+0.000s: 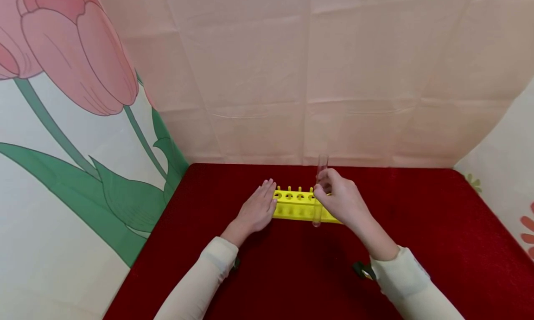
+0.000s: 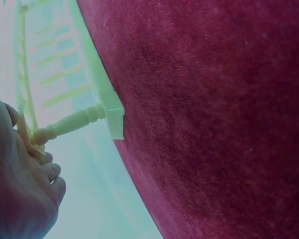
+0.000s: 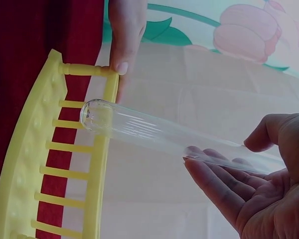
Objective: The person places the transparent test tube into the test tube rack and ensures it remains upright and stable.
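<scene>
A clear glass test tube point(image 1: 317, 216) is pinched between the thumb and fingers of my right hand point(image 1: 343, 198). It stands slightly tilted in front of a yellow test tube rack point(image 1: 294, 211), its rounded end down. In the right wrist view the tube point(image 3: 134, 127) is outside the rack's holes, its closed end near the rack's top plate point(image 3: 96, 186). My left hand point(image 1: 257, 209) rests against the rack's left end with its fingers nearly straight. A row of holes and several upright pegs show on the rack; my right hand hides its right end.
Dark red cloth point(image 1: 300, 273) covers the table under the rack. A pinkish hanging sheet point(image 1: 308, 102) closes off the back, and a tulip-printed sheet point(image 1: 79, 55) the left side. Small dark devices point(image 1: 362, 270) sit at both wrists.
</scene>
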### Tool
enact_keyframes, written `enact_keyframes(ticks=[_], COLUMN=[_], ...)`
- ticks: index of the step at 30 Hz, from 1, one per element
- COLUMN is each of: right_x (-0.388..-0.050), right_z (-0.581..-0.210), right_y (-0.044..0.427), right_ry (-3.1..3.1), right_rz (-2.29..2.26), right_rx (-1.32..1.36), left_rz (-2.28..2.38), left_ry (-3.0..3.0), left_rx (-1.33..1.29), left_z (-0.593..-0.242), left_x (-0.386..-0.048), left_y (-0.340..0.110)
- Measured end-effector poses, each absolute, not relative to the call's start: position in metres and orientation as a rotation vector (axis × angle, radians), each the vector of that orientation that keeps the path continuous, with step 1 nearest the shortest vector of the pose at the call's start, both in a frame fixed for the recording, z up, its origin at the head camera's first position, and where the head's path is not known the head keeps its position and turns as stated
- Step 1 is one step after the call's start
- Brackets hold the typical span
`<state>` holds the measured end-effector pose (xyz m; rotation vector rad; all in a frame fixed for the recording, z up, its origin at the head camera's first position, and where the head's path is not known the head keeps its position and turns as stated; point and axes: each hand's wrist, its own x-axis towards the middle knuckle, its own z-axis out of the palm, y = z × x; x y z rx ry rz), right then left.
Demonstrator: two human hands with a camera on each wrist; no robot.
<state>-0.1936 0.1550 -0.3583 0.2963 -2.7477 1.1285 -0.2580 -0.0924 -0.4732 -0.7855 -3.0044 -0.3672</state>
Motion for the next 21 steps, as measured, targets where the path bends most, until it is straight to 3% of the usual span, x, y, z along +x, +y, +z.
enact_keyframes(ticks=[21], right_x=[-0.206], right_z=[-0.354], right_y=[0.146], right_ry=[-2.693], right_rz=[1.157], right_rx=[0.342], left_rz=[-0.358], left_ry=[-3.008], left_rx=[-0.785], left_z=[-0.473], left_x=[-0.259], left_y=[-0.091])
